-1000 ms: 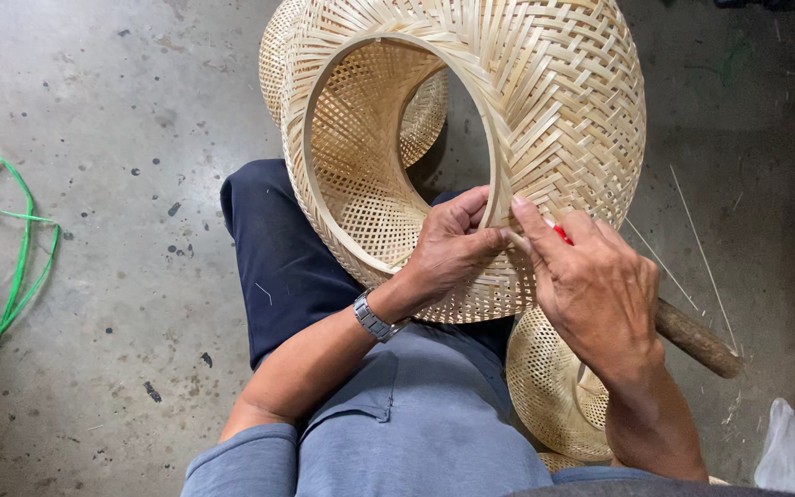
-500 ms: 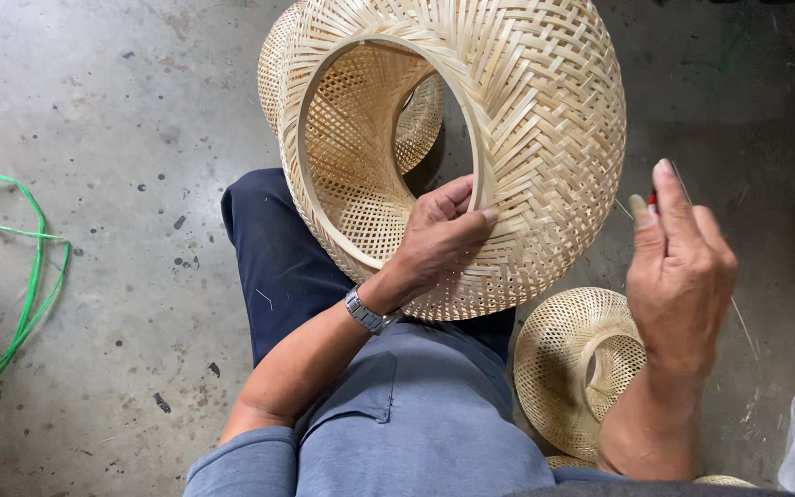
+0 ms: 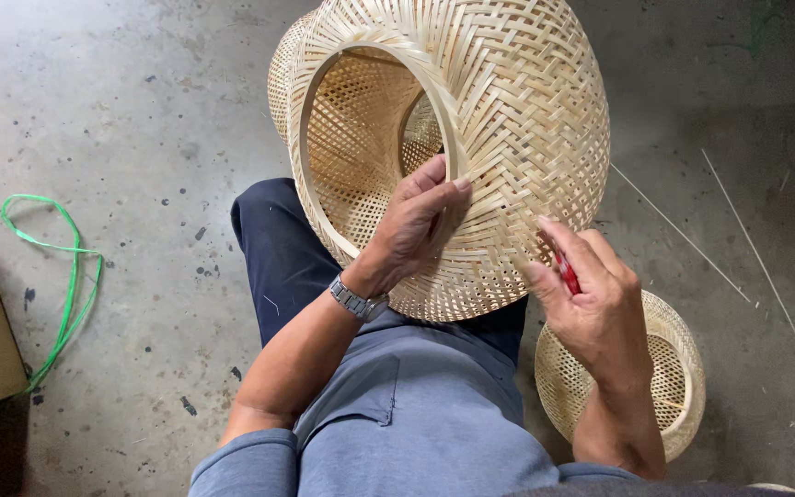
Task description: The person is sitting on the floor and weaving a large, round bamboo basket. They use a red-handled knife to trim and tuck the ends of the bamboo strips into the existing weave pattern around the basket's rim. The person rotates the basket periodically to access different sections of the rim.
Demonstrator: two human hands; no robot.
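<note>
Right hand (image 3: pixel 591 299) back beside the pale herringbone-woven basket (image 3: pixel 508 138) (tilted, open-rimmed).

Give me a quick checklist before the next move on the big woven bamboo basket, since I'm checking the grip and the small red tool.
1. Left hand grips the rim of the large woven bamboo basket, thumb on the outer weave: ok.
2. Basket propped on the lap over the dark blue trouser leg, opening facing the person: ok.
3. Right hand holds a small red-handled tool close to the basket's lower side: ok.
4. Tool tip touching the weave: cannot tell, the fingers hide it.
5. Smaller woven bamboo basket lies on the concrete floor, clear of both hands: ok.
6. Thin loose bamboo strips lie on the floor, out of the hands' way: ok.
</note>
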